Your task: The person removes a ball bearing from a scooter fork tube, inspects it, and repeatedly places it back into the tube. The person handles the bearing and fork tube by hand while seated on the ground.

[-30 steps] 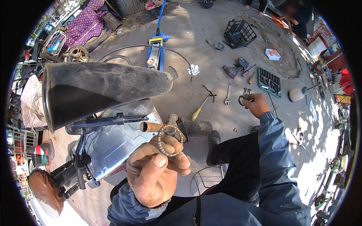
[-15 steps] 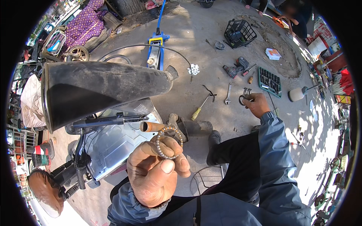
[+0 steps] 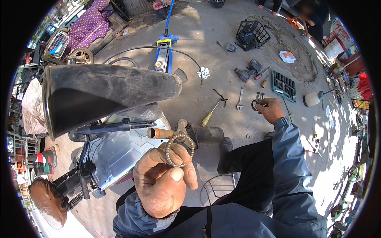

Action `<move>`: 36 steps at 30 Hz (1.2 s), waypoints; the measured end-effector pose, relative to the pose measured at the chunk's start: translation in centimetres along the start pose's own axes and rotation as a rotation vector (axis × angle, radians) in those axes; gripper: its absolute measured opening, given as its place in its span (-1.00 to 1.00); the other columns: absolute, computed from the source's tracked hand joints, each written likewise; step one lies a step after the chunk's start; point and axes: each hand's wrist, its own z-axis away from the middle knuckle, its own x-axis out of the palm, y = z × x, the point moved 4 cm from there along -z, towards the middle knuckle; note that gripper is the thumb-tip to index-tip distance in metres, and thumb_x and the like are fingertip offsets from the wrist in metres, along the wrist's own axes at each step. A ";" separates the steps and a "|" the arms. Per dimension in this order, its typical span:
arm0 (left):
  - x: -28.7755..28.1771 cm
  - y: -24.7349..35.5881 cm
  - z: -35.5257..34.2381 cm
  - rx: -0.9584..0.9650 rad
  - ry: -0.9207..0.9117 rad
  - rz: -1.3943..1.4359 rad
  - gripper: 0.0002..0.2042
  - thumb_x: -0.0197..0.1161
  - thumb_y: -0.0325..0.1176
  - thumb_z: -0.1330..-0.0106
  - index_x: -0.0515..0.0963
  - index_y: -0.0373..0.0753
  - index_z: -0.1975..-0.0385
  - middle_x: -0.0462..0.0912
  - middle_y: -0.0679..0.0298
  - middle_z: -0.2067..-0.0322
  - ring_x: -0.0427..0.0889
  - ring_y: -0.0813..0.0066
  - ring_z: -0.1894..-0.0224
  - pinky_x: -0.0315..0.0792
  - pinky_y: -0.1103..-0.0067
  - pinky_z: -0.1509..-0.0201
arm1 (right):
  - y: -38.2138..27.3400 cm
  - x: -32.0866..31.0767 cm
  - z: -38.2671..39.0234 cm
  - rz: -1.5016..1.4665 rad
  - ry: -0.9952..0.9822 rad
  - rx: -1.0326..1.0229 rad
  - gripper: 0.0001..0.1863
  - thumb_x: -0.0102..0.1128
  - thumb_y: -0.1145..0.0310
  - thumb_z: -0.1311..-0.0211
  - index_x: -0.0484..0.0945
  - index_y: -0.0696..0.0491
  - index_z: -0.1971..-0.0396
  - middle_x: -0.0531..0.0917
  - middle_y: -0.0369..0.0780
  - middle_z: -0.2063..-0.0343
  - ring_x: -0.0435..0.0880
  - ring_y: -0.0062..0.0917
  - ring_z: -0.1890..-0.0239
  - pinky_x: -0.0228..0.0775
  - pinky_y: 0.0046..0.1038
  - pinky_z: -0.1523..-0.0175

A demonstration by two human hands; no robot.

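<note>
My left hand (image 3: 160, 188) pinches a ring of small steel balls in a cage, a ball bearing ring (image 3: 168, 150), between thumb and fingers. The ring stands up, facing me. Further off to the right, my right hand (image 3: 272, 111) grips a dark, thin ring (image 3: 253, 105) by its edge; its kind is hard to make out. Just beyond the left hand, a rusty brown tube (image 3: 158, 133) sticks out from a dirty metal part (image 3: 206, 135) beside my boot. A vehicle lies to the left, with a silvery panel (image 3: 115, 162) and a long black tapered part (image 3: 111, 85).
On the concrete are a screwdriver (image 3: 206, 119), an adjustable wrench (image 3: 240, 99), a cordless drill (image 3: 249, 71), a socket set (image 3: 283, 86), a spray bottle (image 3: 312, 99) and a black crate (image 3: 253, 36). A blue floor jack (image 3: 163, 55) stands ahead. Another person (image 3: 311, 20) is at far right.
The bearing ring in my left hand has turned and shifted very slightly right. My right hand stays in place with the dark ring.
</note>
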 end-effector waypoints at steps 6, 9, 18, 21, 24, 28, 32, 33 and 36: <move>0.5 0.2 0.0 -0.037 -0.013 0.029 -0.75 0.24 -0.57 -0.27 0.60 -0.36 0.05 0.62 0.04 0.10 0.65 0.42 0.32 0.61 0.67 0.29 | -0.1 0.0 0.0 -0.005 -0.021 0.038 -0.66 0.32 0.21 -0.12 0.77 0.22 0.32 0.74 -0.12 0.55 0.71 -0.43 0.50 0.53 -0.40 0.29; 0.4 0.2 0.1 -0.061 0.058 0.047 -0.77 0.22 -0.55 -0.30 0.61 -0.36 0.06 0.62 0.05 0.08 0.66 0.41 0.30 0.59 0.69 0.32 | -0.1 0.0 0.0 -0.012 -0.019 0.022 -0.66 0.32 0.21 -0.12 0.77 0.22 0.31 0.74 -0.12 0.55 0.71 -0.44 0.50 0.53 -0.40 0.29; -0.1 0.0 0.0 -0.056 0.065 0.089 -0.77 0.12 -0.61 -0.38 0.59 -0.36 0.01 0.65 0.05 0.02 0.73 0.30 0.17 0.70 0.44 0.21 | 0.1 0.0 -0.1 0.005 -0.020 0.007 -0.66 0.32 0.21 -0.11 0.77 0.21 0.32 0.75 -0.12 0.54 0.71 -0.43 0.49 0.53 -0.40 0.28; -0.1 -0.1 0.0 -0.055 0.040 0.079 -0.75 0.10 -0.64 -0.40 0.58 -0.33 -0.01 0.65 0.07 0.01 0.72 0.31 0.16 0.69 0.43 0.19 | -0.2 -0.1 0.0 0.018 -0.024 0.007 -0.66 0.32 0.21 -0.12 0.77 0.22 0.31 0.74 -0.11 0.55 0.71 -0.43 0.50 0.53 -0.40 0.28; -0.2 -0.2 0.0 -0.046 0.038 0.064 -0.75 0.11 -0.63 -0.41 0.57 -0.31 -0.01 0.65 0.08 0.01 0.71 0.31 0.16 0.69 0.43 0.20 | -0.4 -0.1 0.1 -0.004 -0.032 0.029 -0.66 0.32 0.22 -0.13 0.77 0.22 0.31 0.75 -0.11 0.54 0.72 -0.43 0.50 0.53 -0.40 0.28; -0.2 -0.3 0.0 -0.053 0.041 0.066 -0.76 0.14 -0.63 -0.40 0.57 -0.30 -0.01 0.66 0.08 0.02 0.72 0.30 0.17 0.68 0.42 0.18 | -0.4 -0.2 0.1 0.005 -0.032 0.028 -0.67 0.32 0.23 -0.14 0.76 0.23 0.31 0.75 -0.11 0.54 0.71 -0.44 0.50 0.54 -0.40 0.28; -0.3 -0.4 -0.1 -0.046 0.036 0.074 -0.75 0.16 -0.63 -0.38 0.57 -0.31 -0.02 0.67 0.07 0.04 0.73 0.30 0.19 0.67 0.40 0.16 | -0.8 -0.2 0.3 0.009 -0.034 0.032 -0.67 0.33 0.23 -0.14 0.76 0.24 0.31 0.75 -0.10 0.53 0.73 -0.43 0.48 0.54 -0.39 0.26; -0.3 -0.4 -0.1 -0.045 0.036 0.079 -0.75 0.17 -0.64 -0.37 0.57 -0.31 -0.02 0.67 0.07 0.05 0.73 0.29 0.20 0.67 0.40 0.16 | -0.9 -0.2 0.3 0.014 -0.032 0.032 -0.67 0.33 0.23 -0.14 0.76 0.24 0.31 0.76 -0.09 0.52 0.73 -0.43 0.48 0.55 -0.39 0.26; -0.1 -0.4 -0.1 -0.042 0.035 0.085 -0.74 0.18 -0.64 -0.36 0.56 -0.32 -0.02 0.67 0.07 0.06 0.73 0.29 0.20 0.67 0.39 0.15 | -0.5 -0.1 0.1 0.005 -0.034 0.031 -0.66 0.33 0.23 -0.14 0.76 0.24 0.31 0.76 -0.09 0.51 0.74 -0.42 0.46 0.55 -0.38 0.24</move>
